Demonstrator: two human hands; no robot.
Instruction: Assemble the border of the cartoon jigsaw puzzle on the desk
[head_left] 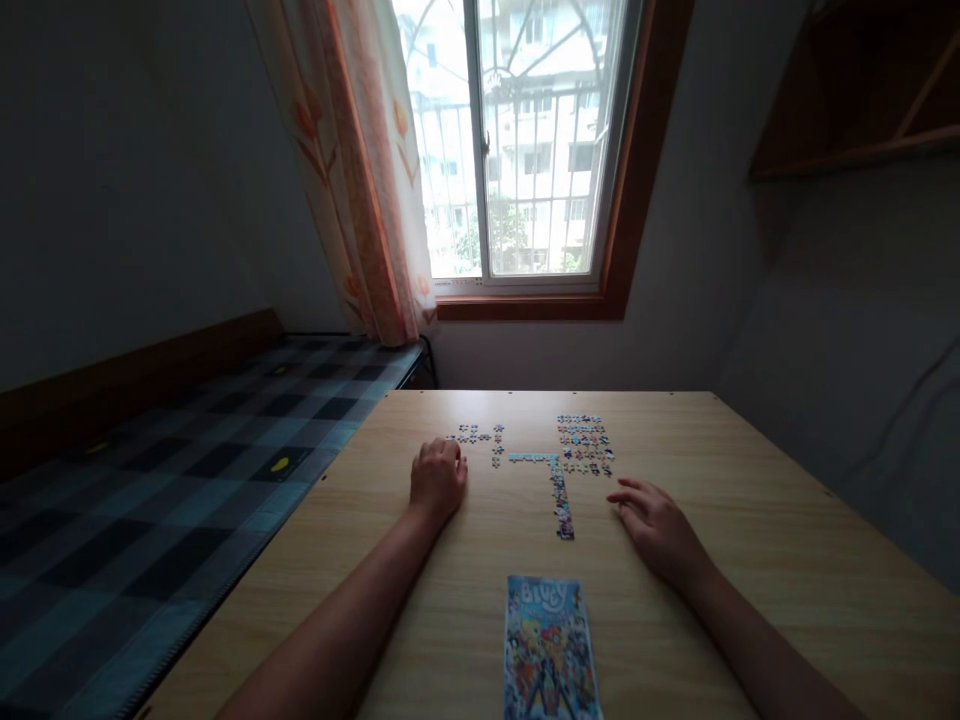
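Observation:
My left hand [439, 478] rests on the table with its fingers curled in, beside a loose group of jigsaw pieces [474, 435]. Its palm side is turned away, so anything under the fingers is hidden. To the right, my right hand [654, 518] lies with fingers stretched out and nothing visible in them, just below rows of loose jigsaw pieces [585, 440]. Between the hands, joined pieces form an L-shaped puzzle edge [561, 495], one strip across the top and one running down. Nearer me lies a picture card [550, 650] printed "Bluey".
The wooden table [465, 620] has its far edge below a barred window [536, 150]. At left stands a bed with a checked cover [195, 480], next to a flowered curtain [367, 180]. A wooden shelf [847, 100] hangs at upper right.

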